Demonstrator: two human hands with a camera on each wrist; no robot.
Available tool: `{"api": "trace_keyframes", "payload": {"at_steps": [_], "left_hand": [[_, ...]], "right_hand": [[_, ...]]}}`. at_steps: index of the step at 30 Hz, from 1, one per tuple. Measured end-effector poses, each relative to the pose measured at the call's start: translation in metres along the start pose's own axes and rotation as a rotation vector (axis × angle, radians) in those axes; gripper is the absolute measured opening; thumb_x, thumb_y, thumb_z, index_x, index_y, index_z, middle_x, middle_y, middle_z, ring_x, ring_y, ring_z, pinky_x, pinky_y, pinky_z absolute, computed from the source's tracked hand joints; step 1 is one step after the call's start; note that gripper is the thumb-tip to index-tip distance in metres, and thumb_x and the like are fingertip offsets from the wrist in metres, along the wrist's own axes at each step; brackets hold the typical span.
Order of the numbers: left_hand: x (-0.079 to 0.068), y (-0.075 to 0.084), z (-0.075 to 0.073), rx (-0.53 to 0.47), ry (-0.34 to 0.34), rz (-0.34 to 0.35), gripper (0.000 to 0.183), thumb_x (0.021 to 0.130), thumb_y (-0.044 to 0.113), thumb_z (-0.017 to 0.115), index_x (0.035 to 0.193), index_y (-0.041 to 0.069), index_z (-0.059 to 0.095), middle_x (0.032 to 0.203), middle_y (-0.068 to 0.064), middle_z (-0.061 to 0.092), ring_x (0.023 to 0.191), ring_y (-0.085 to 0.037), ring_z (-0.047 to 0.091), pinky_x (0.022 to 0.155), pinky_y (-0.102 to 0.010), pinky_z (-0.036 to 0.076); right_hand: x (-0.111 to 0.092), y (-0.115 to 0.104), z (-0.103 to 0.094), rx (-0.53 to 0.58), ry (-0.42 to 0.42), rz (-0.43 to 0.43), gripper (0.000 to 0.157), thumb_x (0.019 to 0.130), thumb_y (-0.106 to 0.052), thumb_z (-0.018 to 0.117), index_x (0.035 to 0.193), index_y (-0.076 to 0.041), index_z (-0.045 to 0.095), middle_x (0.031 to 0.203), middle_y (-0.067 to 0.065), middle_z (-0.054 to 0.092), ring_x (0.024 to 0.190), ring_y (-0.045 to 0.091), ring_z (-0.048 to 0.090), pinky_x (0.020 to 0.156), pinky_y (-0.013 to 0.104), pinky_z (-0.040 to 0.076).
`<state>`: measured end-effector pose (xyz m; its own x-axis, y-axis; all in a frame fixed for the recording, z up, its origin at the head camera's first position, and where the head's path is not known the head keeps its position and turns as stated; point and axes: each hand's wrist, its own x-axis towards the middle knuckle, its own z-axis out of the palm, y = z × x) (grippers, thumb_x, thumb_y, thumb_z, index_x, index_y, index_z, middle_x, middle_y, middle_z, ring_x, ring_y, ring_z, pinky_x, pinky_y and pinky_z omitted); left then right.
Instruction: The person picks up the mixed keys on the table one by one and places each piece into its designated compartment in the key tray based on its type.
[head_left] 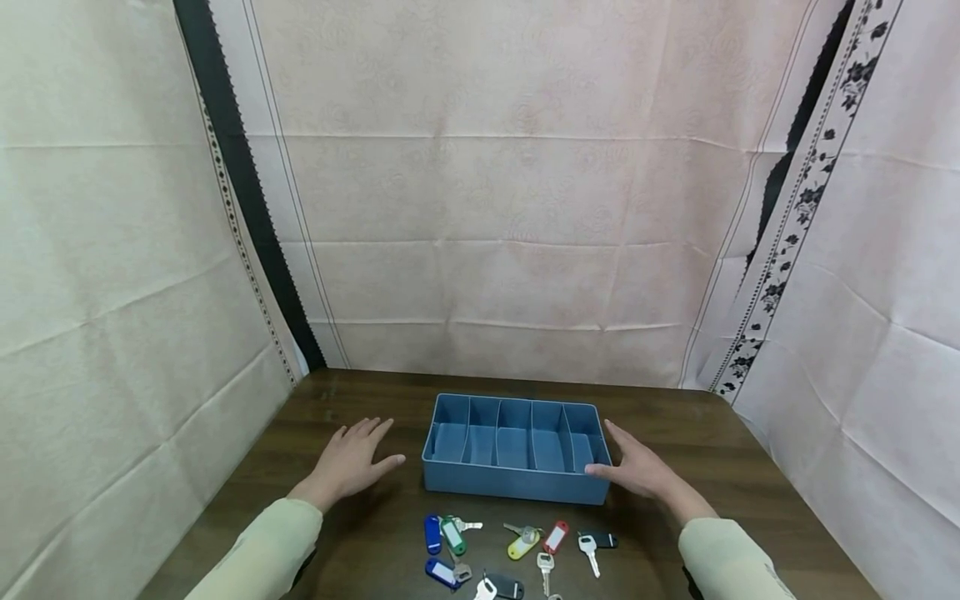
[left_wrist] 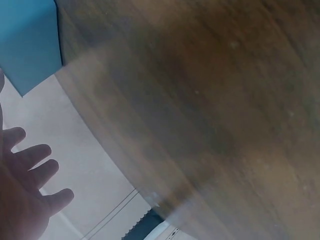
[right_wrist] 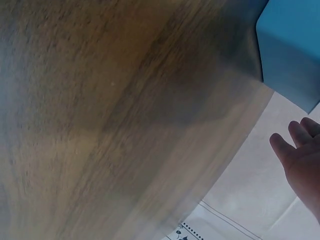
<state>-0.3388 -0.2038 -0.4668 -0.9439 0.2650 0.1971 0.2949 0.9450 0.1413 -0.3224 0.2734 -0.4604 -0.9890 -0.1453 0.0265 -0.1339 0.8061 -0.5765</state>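
Pale cloth (head_left: 480,208) hangs behind the desk (head_left: 675,417) and down both sides. Head view: blue tray (head_left: 517,483), five compartments, midway along the desk's far edge and just in from it. Left hand (head_left: 347,467) over the desk's left half, apart from the tray; fingers straight and spread, nothing held. Right hand (head_left: 637,468) at the tray's right end, fingers extended, thumb by the near right corner, nothing gripped; contact unclear. On the near side of the tray, loose keys (head_left: 588,553) with tags: two blue (head_left: 432,534), green (head_left: 453,536), yellow (head_left: 523,546), red (head_left: 555,537), two dark (head_left: 504,587); lowest items cut by the frame.

Left wrist: spread fingers; tray corner above them; the desk's far edge runs diagonally.

Right wrist: hand partly in frame, visible fingers extended, close to the tray's corner; touch cannot be told.
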Motion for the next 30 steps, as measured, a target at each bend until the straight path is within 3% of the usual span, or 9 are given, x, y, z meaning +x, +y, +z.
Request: {"api": "trace_keyframes", "payload": {"at_steps": [7, 18, 25, 30], "left_hand": [[-0.008, -0.003, 0.005, -0.066, -0.004, 0.000, 0.086, 0.076, 0.076, 0.035, 0.136, 0.015, 0.041, 0.134, -0.014, 0.043, 0.123, -0.034, 0.038, 0.095, -0.059, 0.027], [-0.018, 0.005, 0.010, -0.208, -0.099, 0.010, 0.079, 0.076, 0.072, 0.044, 0.134, 0.018, 0.045, 0.132, -0.009, 0.046, 0.122, -0.030, 0.040, 0.094, -0.056, 0.031], [-0.025, 0.016, 0.009, -0.304, -0.166, 0.110, 0.073, 0.077, 0.069, 0.046, 0.128, 0.017, 0.051, 0.127, -0.006, 0.051, 0.118, -0.028, 0.044, 0.092, -0.055, 0.035], [-0.027, 0.023, 0.010, -0.355, -0.207, 0.208, 0.057, 0.083, 0.056, 0.053, 0.122, 0.014, 0.056, 0.117, -0.002, 0.057, 0.109, -0.021, 0.051, 0.088, -0.048, 0.041]], "right_hand": [[0.000, 0.002, 0.005, 0.042, -0.013, 0.051, 0.103, 0.069, -0.058, 0.068, 0.145, -0.011, 0.016, 0.143, 0.025, 0.022, 0.125, 0.048, 0.025, 0.089, 0.065, 0.028], [0.002, 0.005, 0.006, 0.128, -0.016, 0.055, 0.101, 0.065, -0.050, 0.075, 0.143, -0.012, 0.023, 0.138, 0.022, 0.033, 0.122, 0.044, 0.032, 0.088, 0.064, 0.031], [0.003, 0.001, 0.002, 0.188, -0.019, 0.049, 0.100, 0.064, -0.045, 0.078, 0.141, -0.008, 0.027, 0.138, 0.023, 0.032, 0.122, 0.043, 0.032, 0.089, 0.063, 0.031], [0.004, 0.000, 0.000, 0.206, -0.023, 0.037, 0.103, 0.061, -0.047, 0.079, 0.141, -0.007, 0.027, 0.138, 0.023, 0.033, 0.122, 0.042, 0.034, 0.089, 0.061, 0.033]]}}
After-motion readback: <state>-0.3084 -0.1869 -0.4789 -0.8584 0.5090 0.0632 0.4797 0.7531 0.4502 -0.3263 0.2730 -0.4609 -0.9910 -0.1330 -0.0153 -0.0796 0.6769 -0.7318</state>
